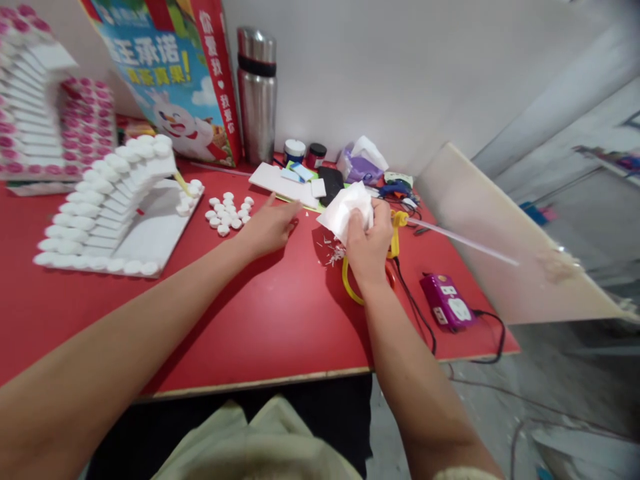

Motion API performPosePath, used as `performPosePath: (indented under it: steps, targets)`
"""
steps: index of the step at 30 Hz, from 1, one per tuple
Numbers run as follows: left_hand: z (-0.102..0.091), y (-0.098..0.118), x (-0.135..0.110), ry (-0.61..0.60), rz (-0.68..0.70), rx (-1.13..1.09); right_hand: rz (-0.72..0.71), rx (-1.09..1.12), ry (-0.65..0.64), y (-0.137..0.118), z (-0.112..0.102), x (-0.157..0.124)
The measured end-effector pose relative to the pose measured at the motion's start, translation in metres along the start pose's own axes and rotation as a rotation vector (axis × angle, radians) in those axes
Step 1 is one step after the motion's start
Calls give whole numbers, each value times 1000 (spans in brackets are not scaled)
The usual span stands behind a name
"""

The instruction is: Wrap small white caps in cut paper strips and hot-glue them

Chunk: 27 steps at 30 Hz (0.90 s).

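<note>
My right hand point(369, 243) is closed around a crumpled white tissue point(345, 210), holding it over the red table point(280, 320). Small white scraps point(334, 253) lie beneath it. Just beyond that hand, partly hidden, is a yellow glue gun point(397, 233) with a long clear glue stick point(465, 240) jutting from it. My left hand point(270, 225) holds nothing; its fingers reach out near the front edge of a white foam board point(280, 184). Beside its wrist sits a cluster of round white pieces point(227, 213). A white stair model point(110, 207) edged with similar pieces stands further left.
A pink-and-white model point(35, 107), a printed carton point(170, 80) and a steel flask point(257, 93) line the back. Small jars point(295, 151) and a purple tissue pack point(363, 163) stand near the wall. At right are a purple power socket point(447, 301), cables and an upright board point(510, 247).
</note>
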State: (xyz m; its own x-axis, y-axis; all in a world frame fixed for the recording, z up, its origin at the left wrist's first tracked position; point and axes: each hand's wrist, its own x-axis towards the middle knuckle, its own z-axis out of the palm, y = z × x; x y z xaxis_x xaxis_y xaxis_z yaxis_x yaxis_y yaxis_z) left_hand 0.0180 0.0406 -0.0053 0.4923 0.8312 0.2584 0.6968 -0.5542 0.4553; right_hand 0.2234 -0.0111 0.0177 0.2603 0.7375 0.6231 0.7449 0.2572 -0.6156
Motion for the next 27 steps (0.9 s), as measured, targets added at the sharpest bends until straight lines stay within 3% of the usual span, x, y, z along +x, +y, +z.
performPosePath:
  steps: [4, 8, 14, 21, 27]
  targets:
    - [-13, -17, -10, 104, -35, 149, -6, -15, -1, 0, 0, 1]
    - [-17, -31, -20, 36, -66, 151, -27, 7, -4, 3, 2, 0]
    - [-22, -39, -23, 55, -121, 190, -40, 49, 75, 6, 3, 0]
    - [-38, -38, -22, -1, -225, 311, -56, 97, 138, 2, 1, -1]
    - [-14, -18, -15, -25, -154, 390, -7, 15, 80, -1, -1, 0]
